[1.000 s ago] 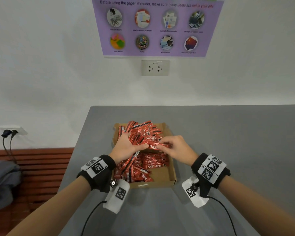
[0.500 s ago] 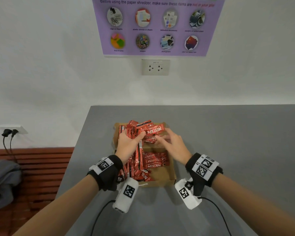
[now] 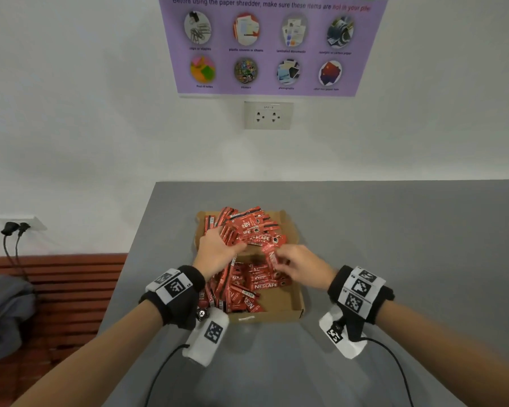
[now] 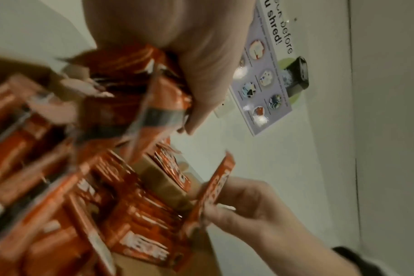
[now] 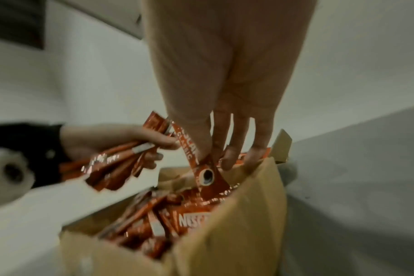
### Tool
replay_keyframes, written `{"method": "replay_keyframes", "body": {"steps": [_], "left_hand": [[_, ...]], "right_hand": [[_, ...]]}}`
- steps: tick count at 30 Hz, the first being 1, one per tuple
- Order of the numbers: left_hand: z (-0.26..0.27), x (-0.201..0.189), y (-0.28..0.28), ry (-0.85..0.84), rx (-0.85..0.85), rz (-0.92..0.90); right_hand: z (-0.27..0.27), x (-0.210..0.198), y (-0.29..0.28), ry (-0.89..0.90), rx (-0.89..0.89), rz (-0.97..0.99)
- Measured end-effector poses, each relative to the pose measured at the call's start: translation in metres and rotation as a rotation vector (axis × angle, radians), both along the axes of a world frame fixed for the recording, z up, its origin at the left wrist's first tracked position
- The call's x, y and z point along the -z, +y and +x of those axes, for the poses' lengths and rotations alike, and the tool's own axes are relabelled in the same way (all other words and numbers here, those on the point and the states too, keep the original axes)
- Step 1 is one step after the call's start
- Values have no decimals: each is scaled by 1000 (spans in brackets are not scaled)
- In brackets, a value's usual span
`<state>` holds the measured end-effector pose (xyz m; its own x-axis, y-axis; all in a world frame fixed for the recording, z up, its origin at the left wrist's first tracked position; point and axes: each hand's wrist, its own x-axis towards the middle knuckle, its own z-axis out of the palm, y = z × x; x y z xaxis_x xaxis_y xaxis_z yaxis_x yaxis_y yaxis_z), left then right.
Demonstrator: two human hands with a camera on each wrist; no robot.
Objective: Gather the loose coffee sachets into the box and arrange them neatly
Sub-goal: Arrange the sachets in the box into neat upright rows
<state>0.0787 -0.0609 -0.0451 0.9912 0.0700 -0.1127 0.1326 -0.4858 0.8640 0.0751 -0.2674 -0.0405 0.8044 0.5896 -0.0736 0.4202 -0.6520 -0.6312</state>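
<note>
A shallow cardboard box (image 3: 297,311) sits on the grey table (image 3: 394,230), filled with several red coffee sachets (image 3: 260,286). My left hand (image 3: 218,254) grips a bundle of sachets (image 5: 111,164) above the box's left side. My right hand (image 3: 294,264) pinches a single sachet (image 3: 271,255) between thumb and fingers over the middle of the box; that sachet (image 5: 201,168) hangs down on edge in the right wrist view. More sachets (image 3: 253,227) are heaped at the far end of the box. A neater stack lies flat near the box's middle.
The box stands near the table's left edge (image 3: 130,259). A wall with a socket (image 3: 268,115) and a purple poster (image 3: 271,45) rises behind the table. Beside the table on the left are a wooden bench (image 3: 59,289) and a grey bag (image 3: 3,312).
My right hand has drawn back toward me from the far heap, now pinching one sachet. My left hand has stayed over the box's left side with its bundle.
</note>
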Motion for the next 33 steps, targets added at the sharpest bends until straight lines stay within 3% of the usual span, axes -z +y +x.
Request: {"method": "replay_keyframes", "body": {"steps": [6,16,33], "left_hand": [[-13,6,0,51,391,489],[-16,35,12,83,448,500],[-13,41,18,86,478,480]], "right_hand": [[1,0,9,33,-21,-105],[3,-3,19,-6,-155,-333],[-2,2,27,-107,-156,-503]]}}
